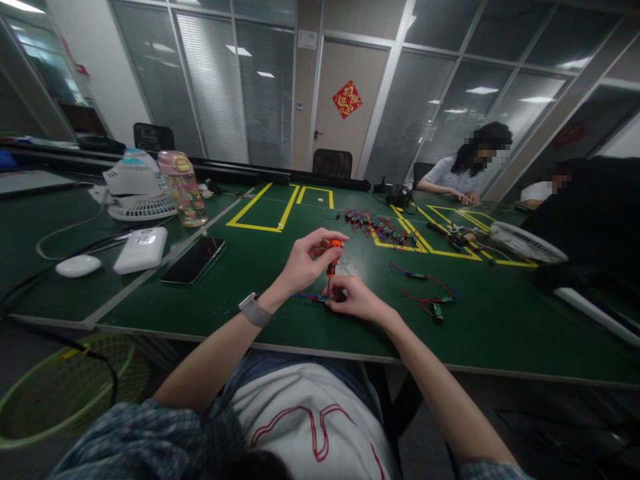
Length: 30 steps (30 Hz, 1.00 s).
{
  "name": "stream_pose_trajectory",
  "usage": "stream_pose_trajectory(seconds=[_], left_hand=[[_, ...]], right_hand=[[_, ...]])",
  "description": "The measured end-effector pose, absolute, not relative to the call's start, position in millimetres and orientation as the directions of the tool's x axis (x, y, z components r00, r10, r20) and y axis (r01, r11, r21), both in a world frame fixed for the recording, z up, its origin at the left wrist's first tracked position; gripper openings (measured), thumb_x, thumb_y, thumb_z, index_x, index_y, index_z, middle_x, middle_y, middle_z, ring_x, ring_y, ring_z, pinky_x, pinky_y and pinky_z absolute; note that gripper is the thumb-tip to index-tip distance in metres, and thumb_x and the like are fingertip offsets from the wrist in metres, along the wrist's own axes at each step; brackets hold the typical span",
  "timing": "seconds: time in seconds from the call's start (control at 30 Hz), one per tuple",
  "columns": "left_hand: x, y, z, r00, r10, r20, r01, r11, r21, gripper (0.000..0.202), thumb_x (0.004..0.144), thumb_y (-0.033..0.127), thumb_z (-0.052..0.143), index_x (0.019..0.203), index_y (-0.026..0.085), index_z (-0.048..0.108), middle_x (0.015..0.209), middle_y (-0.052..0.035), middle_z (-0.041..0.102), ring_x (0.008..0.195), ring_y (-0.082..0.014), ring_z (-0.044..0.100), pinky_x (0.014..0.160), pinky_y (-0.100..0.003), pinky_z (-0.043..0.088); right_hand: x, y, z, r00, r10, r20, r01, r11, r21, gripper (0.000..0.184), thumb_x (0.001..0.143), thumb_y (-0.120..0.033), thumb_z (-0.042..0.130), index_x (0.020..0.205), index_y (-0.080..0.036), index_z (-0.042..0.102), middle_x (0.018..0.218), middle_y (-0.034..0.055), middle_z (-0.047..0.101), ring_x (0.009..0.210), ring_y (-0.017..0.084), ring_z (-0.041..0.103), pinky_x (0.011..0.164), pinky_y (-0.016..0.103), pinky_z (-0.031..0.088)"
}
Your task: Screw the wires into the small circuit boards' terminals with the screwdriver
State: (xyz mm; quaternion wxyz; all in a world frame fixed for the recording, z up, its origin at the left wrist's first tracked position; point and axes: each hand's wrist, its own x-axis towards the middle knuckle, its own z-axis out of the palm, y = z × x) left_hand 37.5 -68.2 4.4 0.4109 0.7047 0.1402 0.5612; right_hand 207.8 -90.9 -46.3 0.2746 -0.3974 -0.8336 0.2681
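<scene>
My left hand [311,260] grips the handle of an orange and black screwdriver [332,257], which stands upright with its shaft pointing down. Beneath its tip lies a small green circuit board [323,299] with red and blue wires running off to the left. Fingers of my right hand [354,298] pinch this board against the green table, close beside the shaft. The exact spot where the tip meets the board is too small to make out. Right of my hands rest a few more wired boards [438,312].
A heap of wired boards [383,228] lies farther back among yellow tape outlines. To the left are a phone [194,261], a white power bank [141,250], a white mouse [79,266], a bottle [183,190] and a fan [137,187]. Another person [463,170] sits across at the right.
</scene>
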Motion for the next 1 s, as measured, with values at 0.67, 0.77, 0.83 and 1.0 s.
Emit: stream_pose_trajectory(seconds=[0.67, 0.77, 0.83, 1.0], left_hand=[[36.7, -73.6, 4.1, 0.222, 0.583, 0.782, 0.023, -0.805, 0.593, 0.021, 0.090, 0.023, 0.059, 0.110, 0.017, 0.065, 0.096, -0.0057, 0.066, 0.073, -0.0105, 0.064, 0.055, -0.016, 0.052], [38.4, -72.6, 2.3, 0.179, 0.524, 0.832, 0.080, -0.851, 0.519, 0.021, 0.085, 0.025, 0.068, 0.104, 0.018, 0.066, 0.091, -0.0026, 0.061, 0.071, -0.0088, 0.061, 0.052, -0.013, 0.049], [39.4, -71.3, 0.9, 0.159, 0.495, 0.854, 0.086, -0.869, 0.488, 0.025, 0.081, 0.029, 0.074, 0.101, 0.018, 0.065, 0.088, -0.0009, 0.058, 0.071, -0.0083, 0.060, 0.051, -0.013, 0.049], [41.1, -67.4, -2.0, 0.080, 0.454, 0.887, 0.109, -0.889, 0.445, 0.039, 0.070, 0.039, 0.083, 0.092, 0.018, 0.059, 0.082, 0.0031, 0.052, 0.065, -0.0067, 0.054, 0.051, -0.014, 0.046]], right_hand=[[207.6, -89.5, -48.9, -0.529, 0.813, 0.244, 0.501, 0.531, -0.683, 0.013, 0.069, -0.005, 0.065, 0.078, -0.014, 0.066, 0.065, -0.0041, 0.055, 0.057, 0.009, 0.048, 0.055, 0.020, 0.038], [207.8, -89.1, -49.5, -0.526, 0.815, 0.244, 0.504, 0.530, -0.682, 0.014, 0.068, -0.005, 0.065, 0.079, -0.014, 0.067, 0.065, -0.0044, 0.054, 0.056, 0.009, 0.047, 0.055, 0.020, 0.037], [207.9, -89.1, -49.1, -0.525, 0.815, 0.245, 0.509, 0.532, -0.677, 0.014, 0.068, -0.004, 0.066, 0.078, -0.014, 0.066, 0.064, -0.0045, 0.054, 0.056, 0.008, 0.047, 0.055, 0.021, 0.037], [208.0, -88.4, -49.0, -0.526, 0.817, 0.236, 0.509, 0.525, -0.682, 0.015, 0.068, -0.004, 0.065, 0.078, -0.014, 0.064, 0.065, -0.0044, 0.054, 0.057, 0.009, 0.047, 0.055, 0.021, 0.038]])
